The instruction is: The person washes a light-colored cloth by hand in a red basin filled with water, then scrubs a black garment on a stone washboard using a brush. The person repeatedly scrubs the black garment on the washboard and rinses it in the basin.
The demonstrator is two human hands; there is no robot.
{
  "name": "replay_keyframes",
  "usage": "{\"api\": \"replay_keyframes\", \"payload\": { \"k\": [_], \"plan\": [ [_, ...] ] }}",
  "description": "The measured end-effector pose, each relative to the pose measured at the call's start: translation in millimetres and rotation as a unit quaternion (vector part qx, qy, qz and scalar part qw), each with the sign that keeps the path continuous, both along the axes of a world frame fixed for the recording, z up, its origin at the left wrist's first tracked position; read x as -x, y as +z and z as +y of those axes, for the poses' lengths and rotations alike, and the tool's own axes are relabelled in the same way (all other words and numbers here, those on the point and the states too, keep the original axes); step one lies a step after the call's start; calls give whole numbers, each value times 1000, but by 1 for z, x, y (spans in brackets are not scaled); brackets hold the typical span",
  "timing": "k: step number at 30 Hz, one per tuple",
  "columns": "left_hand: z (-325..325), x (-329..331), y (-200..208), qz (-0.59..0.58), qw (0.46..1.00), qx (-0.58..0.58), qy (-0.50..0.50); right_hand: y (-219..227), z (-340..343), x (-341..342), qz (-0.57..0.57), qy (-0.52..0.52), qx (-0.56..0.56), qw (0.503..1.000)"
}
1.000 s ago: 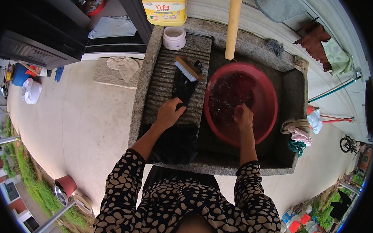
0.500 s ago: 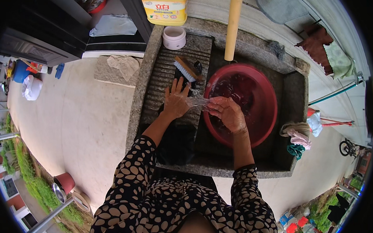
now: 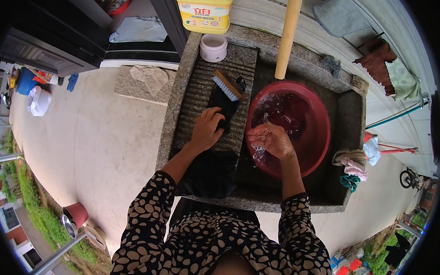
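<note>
My left hand (image 3: 206, 130) rests on the ribbed washboard (image 3: 189, 97) of the stone sink, fingers curled onto a black cloth (image 3: 225, 110). A wooden scrub brush (image 3: 229, 85) with white bristles lies on the far end of that cloth. Nearer me, more black fabric (image 3: 209, 174) is bunched; whether it is the same piece I cannot tell. My right hand (image 3: 274, 141) is cupped over the left part of a red basin (image 3: 319, 148), fingers apart and holding nothing solid. Water splashes around its fingers, and dark reddish water (image 3: 289, 108) stands in the basin.
A white tub (image 3: 213, 48) and a yellow detergent jug (image 3: 204, 14) stand at the sink's far left corner. A wooden pole (image 3: 288, 35) reaches down toward the basin's far rim. Rags (image 3: 352, 167) hang over the stone sink's right wall (image 3: 357, 113).
My left hand has gone from spread flat to curled on the cloth, drawing slightly nearer me. The right hand has tilted over the basin, and the stream of water between the hands has broken up.
</note>
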State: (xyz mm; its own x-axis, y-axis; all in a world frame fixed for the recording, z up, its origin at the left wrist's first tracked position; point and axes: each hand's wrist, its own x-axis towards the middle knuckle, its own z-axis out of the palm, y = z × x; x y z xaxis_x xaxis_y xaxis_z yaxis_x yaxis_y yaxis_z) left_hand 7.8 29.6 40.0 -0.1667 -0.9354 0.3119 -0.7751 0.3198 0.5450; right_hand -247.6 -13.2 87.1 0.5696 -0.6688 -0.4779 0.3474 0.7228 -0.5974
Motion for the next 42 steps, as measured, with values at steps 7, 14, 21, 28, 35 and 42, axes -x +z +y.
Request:
{"api": "replay_keyframes", "payload": {
  "k": [7,14,21,28,35,42],
  "plan": [
    [10,2,-1,-36,985,-157,-61,-36,-94,-91,500,-118,532,673],
    [41,-5,38,-20,968,-222,-115,-68,-101,-125,537,133,630,545],
    [68,-3,33,-128,949,-252,-138,-15,-17,-127,435,146,695,553],
    [68,12,45,-98,968,-199,-118,-82,-144,-124,580,43,707,401],
    [73,-7,41,-59,970,-214,-103,-49,-42,-143,398,174,753,494],
    [70,0,43,-59,969,-201,-129,-86,-136,-141,582,70,669,457]
  ]
}}
